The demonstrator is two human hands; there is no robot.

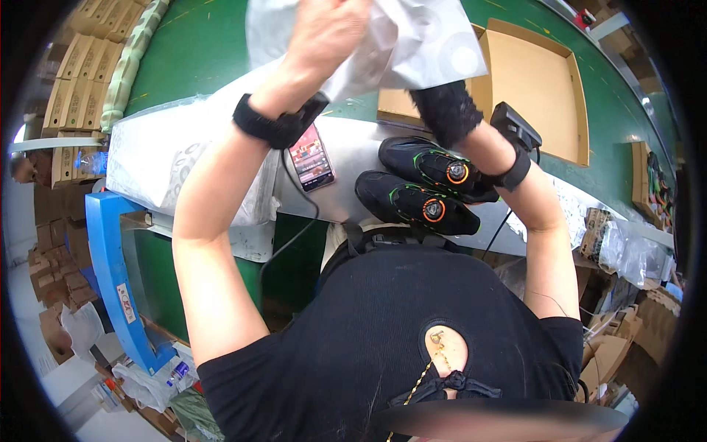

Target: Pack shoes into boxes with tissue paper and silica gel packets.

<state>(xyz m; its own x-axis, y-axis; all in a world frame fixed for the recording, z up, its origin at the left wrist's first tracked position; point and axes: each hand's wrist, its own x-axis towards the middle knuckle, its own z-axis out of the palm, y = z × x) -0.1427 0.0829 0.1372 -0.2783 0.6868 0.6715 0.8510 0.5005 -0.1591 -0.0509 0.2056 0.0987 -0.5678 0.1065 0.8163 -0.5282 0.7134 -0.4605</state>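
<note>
A white sheet of wrapping paper (412,48) with pale grey circles is raised over the table at the top of the view. My left hand (331,33) is closed on it near its upper middle. My right forearm reaches up on the other side, with a fuzzy black covering (448,114) at its end. The paper hides the fingers of my right hand, so their grip cannot be made out. Below my right forearm a pair of black shoes (412,202), with green trim and orange-ringed dials, sits side by side at the near table edge.
An open brown cardboard box (534,96) lies behind the shoes. A lit phone (312,158) rests left of them, beside a stack of white paper (155,166). Black cables trail from my wrist devices. A blue frame (110,272) stands left; stacked boxes (81,81) line the far left.
</note>
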